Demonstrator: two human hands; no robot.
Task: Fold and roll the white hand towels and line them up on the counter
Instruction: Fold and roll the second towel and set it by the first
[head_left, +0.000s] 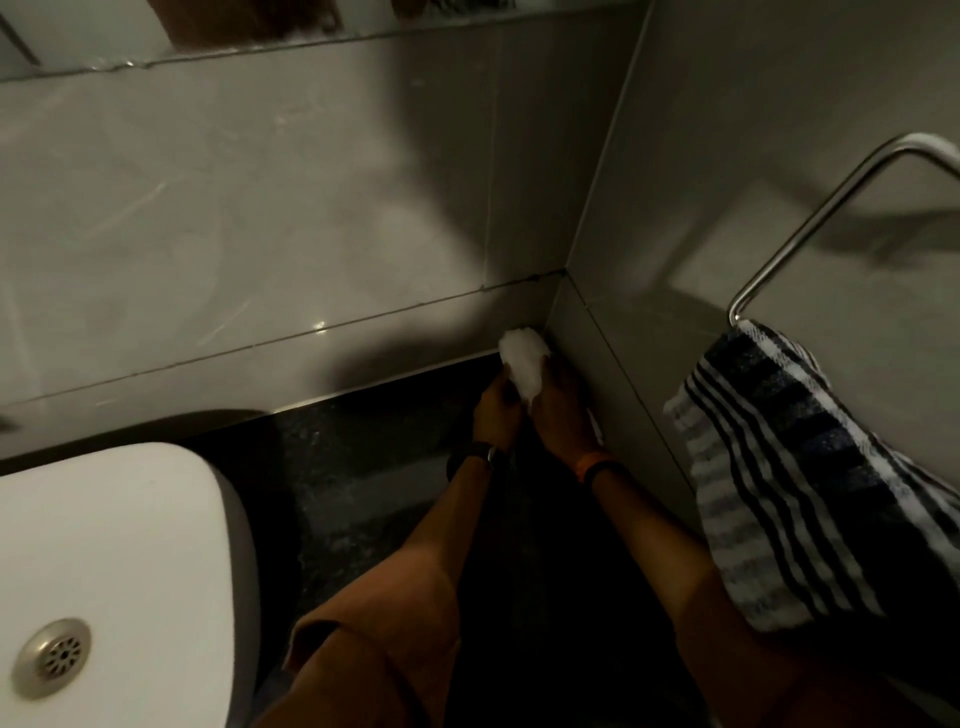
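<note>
A white hand towel (523, 364), bunched into a roll, stands against the far corner where the two tiled walls meet, above the dark counter (332, 467). My left hand (497, 410) grips its lower left side. My right hand (563, 410) holds its right side, close to the right wall. A strip of white cloth (597, 428) shows beside my right wrist. Both arms reach forward across the counter.
A white basin (114, 571) with a metal drain (52, 657) sits at the lower left. On the right wall a metal towel bar (810, 218) carries a black-and-white striped towel (810, 478). Grey tiled walls close the corner.
</note>
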